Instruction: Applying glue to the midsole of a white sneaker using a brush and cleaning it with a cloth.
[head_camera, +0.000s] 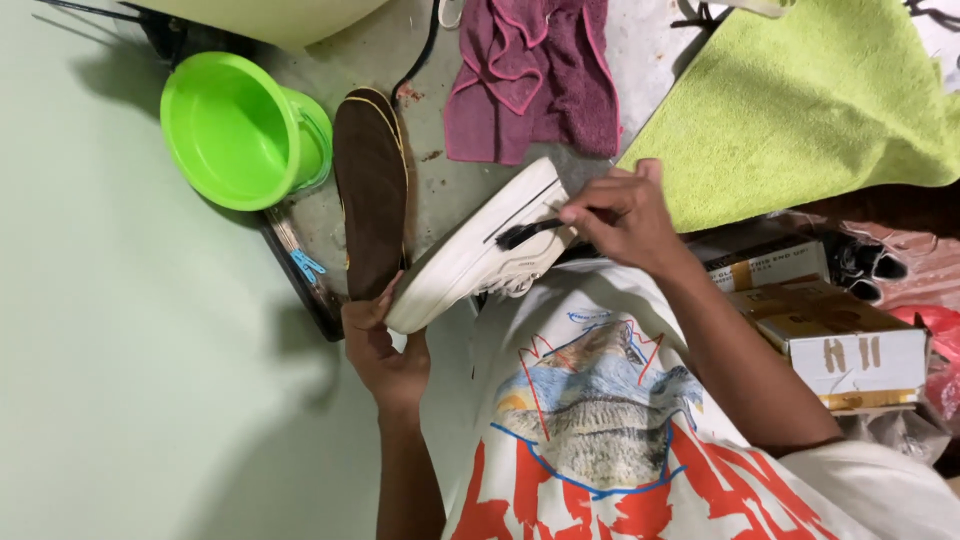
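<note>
My left hand (380, 345) grips the toe end of a white sneaker (470, 255), holding it tilted above my lap. My right hand (622, 215) is closed on a small dark brush (525, 233), whose bristles rest against the sneaker's side. A dark brown shoe with a yellow-edged sole (370, 190) lies on the floor just left of the white sneaker.
A bright green plastic bowl (235, 130) sits at the upper left. A maroon towel (535, 75) and a lime green cloth (810, 100) lie on the floor ahead. Cardboard boxes (830, 335) and black shoes (865, 265) are at my right.
</note>
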